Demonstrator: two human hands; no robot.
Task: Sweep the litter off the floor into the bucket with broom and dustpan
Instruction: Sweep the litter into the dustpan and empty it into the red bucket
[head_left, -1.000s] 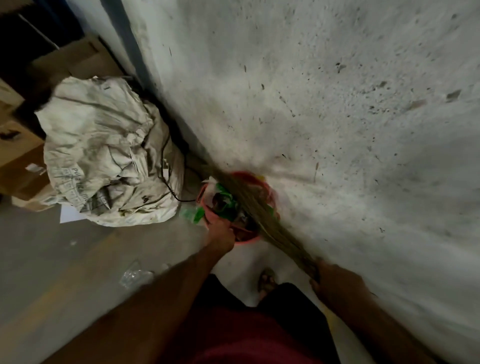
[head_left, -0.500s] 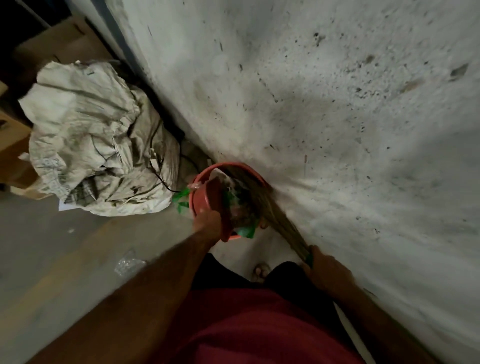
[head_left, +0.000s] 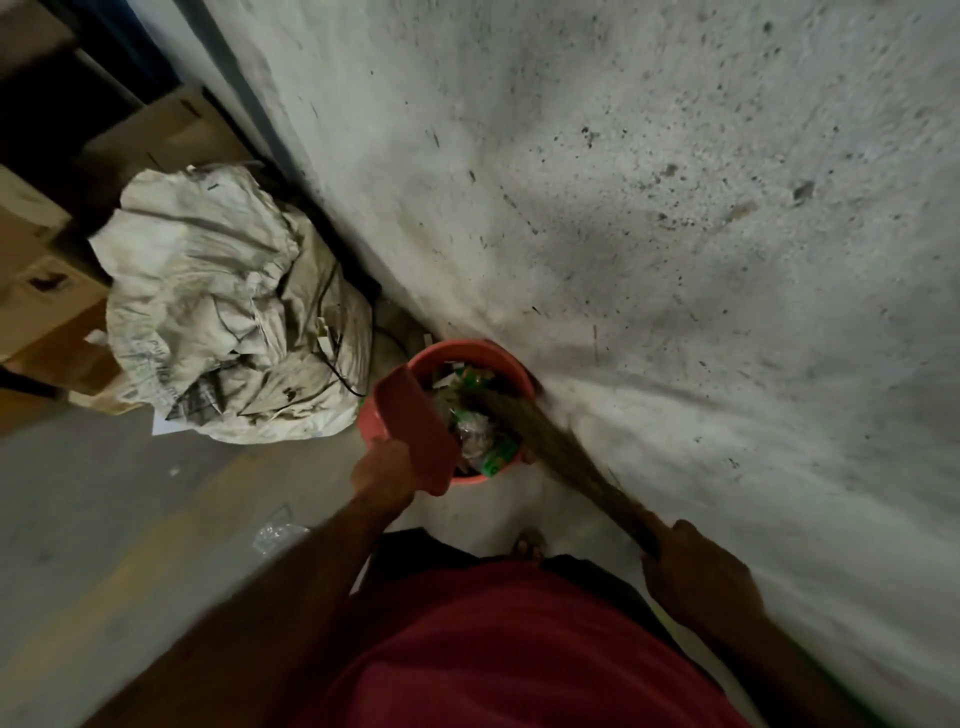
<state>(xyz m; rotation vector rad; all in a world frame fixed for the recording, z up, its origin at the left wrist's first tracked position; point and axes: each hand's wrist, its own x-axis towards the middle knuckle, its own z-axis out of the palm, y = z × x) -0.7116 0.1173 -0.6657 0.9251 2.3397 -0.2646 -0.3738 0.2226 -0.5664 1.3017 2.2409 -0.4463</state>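
Spill risk at bucket (head_left: 511, 364) rim — dustpan (head_left: 415, 423) tipped over it.
Left hand (head_left: 382, 470) grips dustpan, right hand (head_left: 696, 566) grips broom (head_left: 550, 441) (bristles inside) — litter (head_left: 475, 434) piled high; a flick could kick wrappers onto the floor.

- We see a red shirt (head_left: 519, 649) over the torso.
- Dark trousers (head_left: 415, 561) show below its hem.
- Both forearms are bare, with no sleeves reaching them.
- A sandalled foot (head_left: 529, 543) peeks out.

bucket (head_left: 511, 364): against the wall (head_left: 675, 208), right of the sack (head_left: 228, 322)
litter (head_left: 475, 410): inside bucket
dustpan (head_left: 421, 431): over bucket's left rim
broom (head_left: 550, 441): tip in bucket
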